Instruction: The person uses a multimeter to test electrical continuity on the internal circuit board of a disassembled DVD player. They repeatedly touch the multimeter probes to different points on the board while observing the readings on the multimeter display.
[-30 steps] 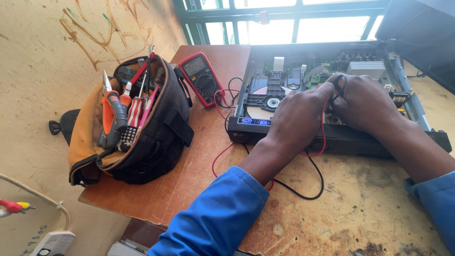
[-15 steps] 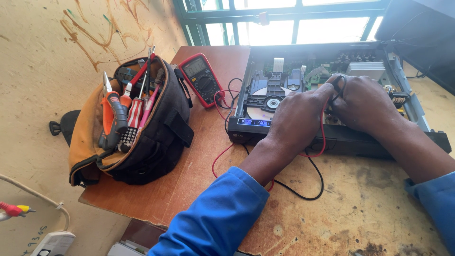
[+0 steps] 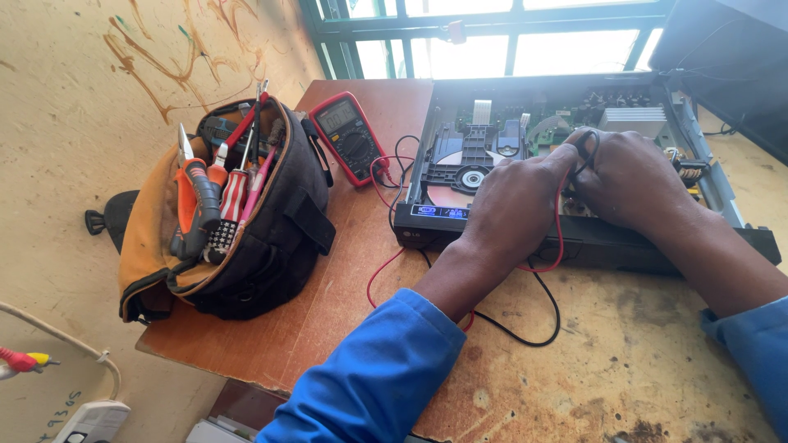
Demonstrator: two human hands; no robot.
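An opened black disc player (image 3: 492, 156) lies on the wooden table (image 3: 345, 271), its disc tray and circuit boards bare. Both my hands rest inside it, close together. My left hand (image 3: 513, 201) grips a probe whose red lead (image 3: 386, 271) loops back over the table. My right hand (image 3: 632, 180) holds the black probe (image 3: 584, 146), its tip down on the board; the black lead (image 3: 533, 328) trails beneath my wrist. Both leads run to a red and black multimeter (image 3: 349, 135) left of the player. The probe tips are hidden by my fingers.
An orange and black tool bag (image 3: 222, 213) stands at the table's left, packed with pliers and several screwdrivers. A white power strip (image 3: 90, 420) lies on the floor at lower left, beside red and yellow plugs (image 3: 25, 361). Windows run behind the table.
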